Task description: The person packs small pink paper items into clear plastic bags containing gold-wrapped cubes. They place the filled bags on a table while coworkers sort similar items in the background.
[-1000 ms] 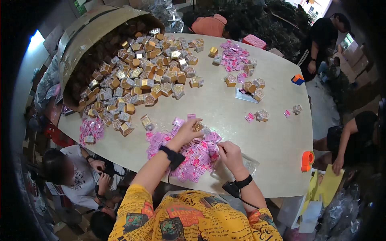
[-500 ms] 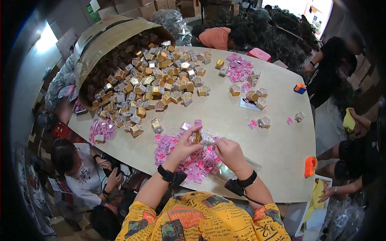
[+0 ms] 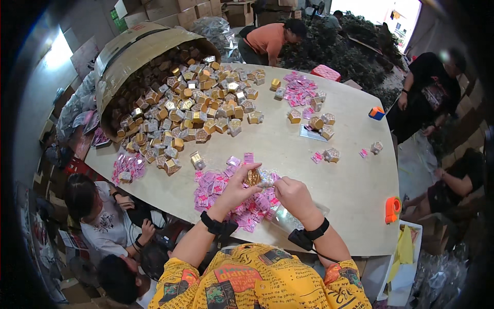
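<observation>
My left hand (image 3: 237, 188) closes thumb and fingers around a small gold box (image 3: 252, 178). A shiny clear plastic wrapper (image 3: 266, 178) sticks out from the box toward my right hand (image 3: 294, 196), whose fingers pinch its end. Below both hands spreads a heap of pink printed packets (image 3: 211, 186). Beside my right wrist lies a clear plastic bag (image 3: 284, 218), partly hidden by the forearm. A single gold box in clear wrap (image 3: 197, 160) rests just beyond the heap.
A tipped cardboard carton (image 3: 110, 67) spills many wrapped gold boxes (image 3: 206, 110) over the table (image 3: 355, 206). Orange tape dispenser (image 3: 393, 209) and blue-orange one (image 3: 376, 113) sit along the right edge. More pink packets (image 3: 301, 90) lie farther off. People sit or stand around.
My hands stay nearly in place; the gold box now shows its round face more. The person in orange has risen at the far edge. At right, the yellow piece has left a person's hand.
</observation>
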A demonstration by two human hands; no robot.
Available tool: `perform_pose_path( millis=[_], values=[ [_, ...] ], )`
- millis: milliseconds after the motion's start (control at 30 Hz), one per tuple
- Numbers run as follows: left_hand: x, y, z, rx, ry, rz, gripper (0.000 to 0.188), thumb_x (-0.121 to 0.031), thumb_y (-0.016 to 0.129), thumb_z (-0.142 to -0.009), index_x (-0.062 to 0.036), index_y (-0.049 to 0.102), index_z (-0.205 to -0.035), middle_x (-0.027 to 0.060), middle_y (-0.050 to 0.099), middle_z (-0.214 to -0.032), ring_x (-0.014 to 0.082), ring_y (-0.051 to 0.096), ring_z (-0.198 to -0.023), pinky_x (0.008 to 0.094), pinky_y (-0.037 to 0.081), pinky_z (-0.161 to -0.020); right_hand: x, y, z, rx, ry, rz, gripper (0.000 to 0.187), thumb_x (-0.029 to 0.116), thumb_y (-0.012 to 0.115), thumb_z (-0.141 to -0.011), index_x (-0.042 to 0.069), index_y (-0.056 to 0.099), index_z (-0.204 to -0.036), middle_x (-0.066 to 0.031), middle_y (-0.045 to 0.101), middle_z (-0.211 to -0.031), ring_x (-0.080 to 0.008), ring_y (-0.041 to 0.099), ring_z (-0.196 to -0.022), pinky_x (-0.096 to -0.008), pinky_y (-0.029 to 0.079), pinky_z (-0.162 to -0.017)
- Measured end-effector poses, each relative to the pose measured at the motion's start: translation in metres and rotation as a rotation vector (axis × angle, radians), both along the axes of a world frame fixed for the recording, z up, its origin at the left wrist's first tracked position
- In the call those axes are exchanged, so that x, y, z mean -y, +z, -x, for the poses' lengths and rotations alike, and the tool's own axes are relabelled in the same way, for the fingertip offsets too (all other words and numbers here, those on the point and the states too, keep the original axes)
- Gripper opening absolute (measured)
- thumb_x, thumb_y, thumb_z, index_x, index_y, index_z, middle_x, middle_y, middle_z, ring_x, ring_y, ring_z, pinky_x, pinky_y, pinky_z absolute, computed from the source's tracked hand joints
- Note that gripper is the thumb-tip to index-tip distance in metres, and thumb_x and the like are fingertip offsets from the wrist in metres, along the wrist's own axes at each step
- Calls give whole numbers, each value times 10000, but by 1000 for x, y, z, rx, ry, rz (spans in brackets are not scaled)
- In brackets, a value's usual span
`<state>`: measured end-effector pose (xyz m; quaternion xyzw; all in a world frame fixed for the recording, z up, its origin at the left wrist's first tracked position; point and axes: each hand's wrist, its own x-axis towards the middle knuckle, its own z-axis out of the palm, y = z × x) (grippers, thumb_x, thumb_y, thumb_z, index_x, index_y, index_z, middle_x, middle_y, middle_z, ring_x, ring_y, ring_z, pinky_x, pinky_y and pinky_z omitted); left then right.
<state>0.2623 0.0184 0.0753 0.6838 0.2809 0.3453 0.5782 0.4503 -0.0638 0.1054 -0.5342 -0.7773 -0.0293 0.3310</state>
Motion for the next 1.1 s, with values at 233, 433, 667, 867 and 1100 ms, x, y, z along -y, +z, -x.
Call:
perform_pose_path(
  millis=[233,433,667,867,1100],
  values=[
    [14,15,-5,-216,72,-383,644,-56,733,-651,-72,500,-1251,112,542,-1156,282,478,-1090,367,386,-960,8,-4,-1,97,-9,55,59,42,577,-731,17,541,-771,-107,534,-683,-260,597,-626,-350,504,-548],
    [21,23,-6,-353,74,-450,665,-49,724,-652,-71,481,-1270,123,526,-1194,282,473,-1137,367,378,-981,9,-13,-4,28,11,136,60,42,587,-744,6,578,-791,-121,564,-704,-273,610,-660,-348,502,-572],
    [15,-4,2,-230,-20,-208,649,-118,743,-658,-68,495,-1255,146,547,-1167,303,496,-1104,385,386,-962,12,-6,-25,-847,90,797,94,92,667,-794,-2,668,-794,-54,636,-693,-108,571,-579,-236,454,-526],
    [31,-5,-3,-262,-142,-73,636,-142,733,-681,-50,494,-1264,122,544,-1209,252,501,-1141,368,374,-990,14,-54,-40,-1067,141,1051,135,127,721,-761,11,654,-742,-20,597,-602,-70,525,-494,-211,398,-446],
    [37,-31,-8,-371,-159,-114,665,-157,733,-658,-67,498,-1274,139,571,-1152,273,536,-1062,375,413,-930,17,-69,-41,-994,135,1146,178,111,728,-746,28,591,-668,-19,577,-578,-72,518,-477,-207,393,-438]
  ],
)
